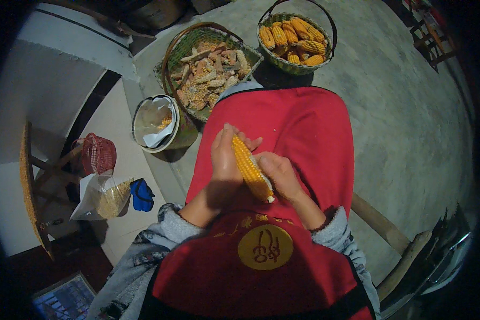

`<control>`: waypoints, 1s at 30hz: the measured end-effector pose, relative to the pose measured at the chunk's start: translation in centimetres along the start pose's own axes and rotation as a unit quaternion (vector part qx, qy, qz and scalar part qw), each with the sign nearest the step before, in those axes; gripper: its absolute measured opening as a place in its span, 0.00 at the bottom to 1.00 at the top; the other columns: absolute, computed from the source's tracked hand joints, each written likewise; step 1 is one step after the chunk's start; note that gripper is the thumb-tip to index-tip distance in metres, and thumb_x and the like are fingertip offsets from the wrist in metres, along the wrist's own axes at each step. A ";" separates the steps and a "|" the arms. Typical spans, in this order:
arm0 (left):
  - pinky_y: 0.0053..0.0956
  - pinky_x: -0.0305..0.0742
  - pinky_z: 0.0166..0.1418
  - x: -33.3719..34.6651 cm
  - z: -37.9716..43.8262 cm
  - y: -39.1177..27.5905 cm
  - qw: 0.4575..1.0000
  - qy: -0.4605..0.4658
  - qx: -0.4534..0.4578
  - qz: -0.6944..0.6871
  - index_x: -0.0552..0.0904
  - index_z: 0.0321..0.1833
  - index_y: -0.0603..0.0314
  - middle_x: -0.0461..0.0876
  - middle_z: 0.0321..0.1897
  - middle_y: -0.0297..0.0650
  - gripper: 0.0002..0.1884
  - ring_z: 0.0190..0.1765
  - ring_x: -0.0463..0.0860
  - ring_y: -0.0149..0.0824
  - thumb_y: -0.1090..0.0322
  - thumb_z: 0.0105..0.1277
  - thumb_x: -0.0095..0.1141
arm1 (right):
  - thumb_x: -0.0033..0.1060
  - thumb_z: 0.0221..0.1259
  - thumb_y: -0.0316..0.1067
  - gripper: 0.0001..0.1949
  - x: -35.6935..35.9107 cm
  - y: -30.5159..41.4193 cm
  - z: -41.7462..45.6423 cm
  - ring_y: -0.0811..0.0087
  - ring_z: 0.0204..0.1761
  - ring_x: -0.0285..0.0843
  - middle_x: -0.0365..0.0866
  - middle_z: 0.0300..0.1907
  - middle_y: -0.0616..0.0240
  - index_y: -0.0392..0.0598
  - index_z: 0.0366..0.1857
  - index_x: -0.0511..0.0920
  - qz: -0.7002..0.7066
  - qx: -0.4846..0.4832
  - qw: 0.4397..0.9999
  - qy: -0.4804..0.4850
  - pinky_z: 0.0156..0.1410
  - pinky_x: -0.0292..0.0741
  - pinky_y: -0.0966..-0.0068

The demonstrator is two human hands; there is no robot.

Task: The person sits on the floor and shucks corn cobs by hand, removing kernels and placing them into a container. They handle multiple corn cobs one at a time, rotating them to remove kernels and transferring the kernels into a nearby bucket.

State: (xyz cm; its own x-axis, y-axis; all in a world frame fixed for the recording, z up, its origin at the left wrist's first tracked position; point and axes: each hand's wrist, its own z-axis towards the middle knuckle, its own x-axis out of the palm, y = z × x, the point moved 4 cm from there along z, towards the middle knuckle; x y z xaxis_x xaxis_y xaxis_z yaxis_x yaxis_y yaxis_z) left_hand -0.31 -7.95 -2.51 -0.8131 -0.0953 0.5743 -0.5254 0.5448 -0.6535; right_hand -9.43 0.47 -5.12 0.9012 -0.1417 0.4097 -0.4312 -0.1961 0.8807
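Observation:
An ear of yellow corn [251,170] lies at a slant between my hands, above the red apron [312,132] over my lap. My left hand [226,158] is wrapped along its left side, the fingers partly hidden behind the ear. On the other side, the thumb and curled fingers of my right hand [278,172] press against the ear, where a pale strip of cob shows. The lower tip of the ear points toward me. A single small pale speck rests on the apron.
Beyond my knees stand a woven basket [172,52] of cobs and loose kernels and a handled basket [296,71] of corn ears. A lined bucket [180,138] with some kernels stands left, near a red plastic basket [99,154], a plastic bag [104,200] and a blue item [142,195].

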 end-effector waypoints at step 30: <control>0.26 0.71 0.46 1.4 -1.9 0.5 0.991 0.052 0.028 0.123 0.72 0.38 0.60 0.75 0.33 0.37 0.14 0.37 0.75 0.30 0.58 0.74 0.37 | 0.37 0.73 0.40 0.17 0.7 0.8 1.0 0.80 0.43 0.69 0.77 0.36 0.68 0.35 0.40 0.75 -0.075 -0.012 0.997 -0.013 0.51 0.70 0.76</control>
State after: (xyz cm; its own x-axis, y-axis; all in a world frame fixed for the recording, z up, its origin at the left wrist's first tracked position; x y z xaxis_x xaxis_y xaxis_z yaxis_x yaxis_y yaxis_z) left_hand -1.29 -6.20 -1.09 -0.8898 0.1221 0.4397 -0.3299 0.4934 -0.8048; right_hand -9.20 -0.71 -4.34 0.9536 -0.1382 0.2674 -0.2909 -0.1946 0.9368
